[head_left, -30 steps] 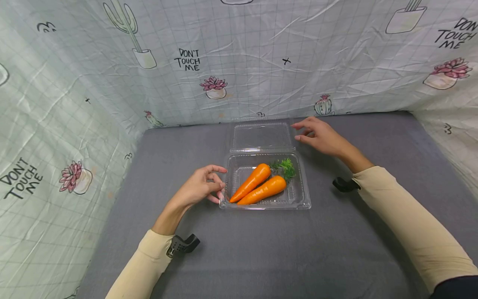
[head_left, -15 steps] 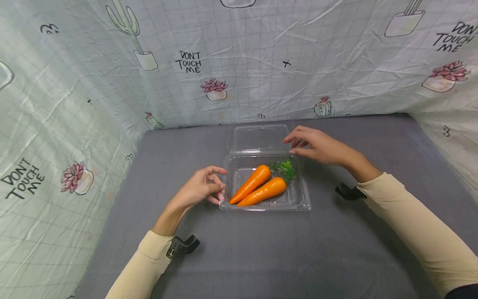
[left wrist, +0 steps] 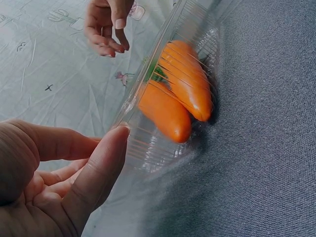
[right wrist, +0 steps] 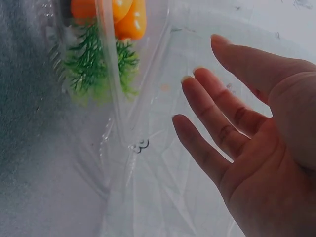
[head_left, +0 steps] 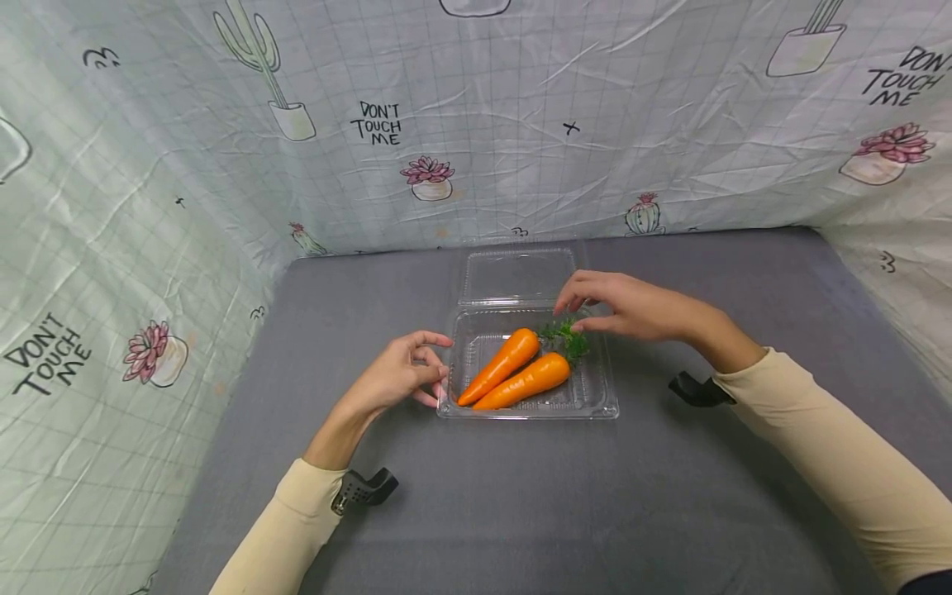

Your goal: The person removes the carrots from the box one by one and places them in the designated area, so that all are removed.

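Observation:
A clear plastic clamshell box lies on the grey cloth with its lid folded back flat, away from the person. Inside are two orange carrots, an upper one and a lower one, tips toward the near left corner and green leaves at the far right. My left hand pinches the box's left rim between thumb and fingers. Above the leaves hovers my right hand, fingers spread and slightly bent; in the right wrist view it holds nothing and is apart from the box.
Grey cloth covers the table around the box. A pale curtain printed with cacti and lettering closes off the back and both sides. A black band is on the left wrist, another black band on the right.
My right hand has moved from beside the lid's right edge toward me and left, over the carrot leaves. The left hand, box and carrots stay in place.

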`<state>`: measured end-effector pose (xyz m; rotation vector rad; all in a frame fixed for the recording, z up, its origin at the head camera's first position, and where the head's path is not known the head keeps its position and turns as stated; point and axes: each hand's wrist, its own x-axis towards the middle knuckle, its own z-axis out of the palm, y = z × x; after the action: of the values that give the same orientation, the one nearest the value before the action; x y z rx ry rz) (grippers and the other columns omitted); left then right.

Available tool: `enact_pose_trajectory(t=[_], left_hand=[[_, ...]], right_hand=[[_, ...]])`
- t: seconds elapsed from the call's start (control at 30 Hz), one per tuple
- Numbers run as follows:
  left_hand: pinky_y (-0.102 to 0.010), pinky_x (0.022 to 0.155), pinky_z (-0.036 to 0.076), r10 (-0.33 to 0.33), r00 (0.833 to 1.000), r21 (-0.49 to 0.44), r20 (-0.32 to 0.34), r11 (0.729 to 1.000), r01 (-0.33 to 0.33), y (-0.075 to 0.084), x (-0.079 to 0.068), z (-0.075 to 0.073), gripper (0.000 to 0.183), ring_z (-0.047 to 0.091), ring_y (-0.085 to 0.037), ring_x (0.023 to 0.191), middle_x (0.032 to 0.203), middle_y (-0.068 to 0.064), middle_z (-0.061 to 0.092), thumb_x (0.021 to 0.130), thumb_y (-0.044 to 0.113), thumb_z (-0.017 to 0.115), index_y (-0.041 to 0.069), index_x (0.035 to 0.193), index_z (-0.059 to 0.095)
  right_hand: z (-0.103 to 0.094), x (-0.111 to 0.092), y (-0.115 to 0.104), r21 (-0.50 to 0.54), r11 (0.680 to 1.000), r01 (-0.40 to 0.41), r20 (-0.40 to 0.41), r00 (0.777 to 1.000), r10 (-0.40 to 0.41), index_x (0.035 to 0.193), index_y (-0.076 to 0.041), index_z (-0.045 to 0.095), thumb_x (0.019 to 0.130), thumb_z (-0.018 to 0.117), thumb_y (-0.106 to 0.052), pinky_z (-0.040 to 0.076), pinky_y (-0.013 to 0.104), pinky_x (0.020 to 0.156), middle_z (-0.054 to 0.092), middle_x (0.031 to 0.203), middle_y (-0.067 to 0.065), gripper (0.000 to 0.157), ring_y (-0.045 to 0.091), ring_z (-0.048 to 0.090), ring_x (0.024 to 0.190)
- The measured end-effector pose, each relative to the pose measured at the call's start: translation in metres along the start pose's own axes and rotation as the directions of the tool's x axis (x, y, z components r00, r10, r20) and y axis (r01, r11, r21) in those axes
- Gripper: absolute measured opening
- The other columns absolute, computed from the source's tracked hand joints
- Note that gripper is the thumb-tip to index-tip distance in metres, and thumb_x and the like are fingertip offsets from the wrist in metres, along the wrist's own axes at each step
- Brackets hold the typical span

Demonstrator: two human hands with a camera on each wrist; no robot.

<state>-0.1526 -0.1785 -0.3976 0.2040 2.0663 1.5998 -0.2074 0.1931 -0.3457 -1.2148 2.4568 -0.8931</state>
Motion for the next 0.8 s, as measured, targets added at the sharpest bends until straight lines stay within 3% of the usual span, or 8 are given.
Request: enact_pose_trajectory(t=[0.37,0.63,0.8], left_hand=[[-0.043,0.06,0.065,-0.003,1.0,0.008,-0.006,1.0,0.003,-0.001,0.0,0.0,0.047,0.07,-0.025,0.066,0.087,-0.016,0.065,0.096,-0.001,0.064,-0.001,0.14,0.048],[-0.042,0.06,0.065,0.002,1.0,0.005,0.003,1.0,-0.002,0.0,0.0,0.001,0.047,0.069,-0.025,0.066,0.086,-0.016,0.064,0.096,-0.001,0.064,-0.002,0.14,0.048],[-0.044,0.061,0.065,0.004,1.0,0.007,0.005,1.0,-0.004,-0.001,0.0,0.0,0.047,0.07,-0.024,0.066,0.086,-0.016,0.064,0.096,-0.002,0.064,-0.002,0.14,0.048]], right_hand=[[0.009,0.002,-0.013,-0.002,0.997,0.083,0.122,0.989,-0.082,0.118,-0.023,0.068,0.095,0.073,-0.022,0.055,0.048,0.101,0.061,0.124,-0.007,0.023,0.021,0.061,0.117],[0.018,0.004,-0.017,-0.003,0.995,0.096,0.197,0.976,-0.094,0.12,-0.016,0.07,0.094,0.074,-0.014,0.055,0.048,0.098,0.061,0.122,-0.007,0.027,0.019,0.061,0.113],[0.024,0.004,-0.019,-0.022,0.995,0.102,0.232,0.968,-0.094,0.121,-0.015,0.069,0.093,0.075,-0.019,0.056,0.045,0.096,0.06,0.121,-0.007,0.029,0.021,0.061,0.112]])
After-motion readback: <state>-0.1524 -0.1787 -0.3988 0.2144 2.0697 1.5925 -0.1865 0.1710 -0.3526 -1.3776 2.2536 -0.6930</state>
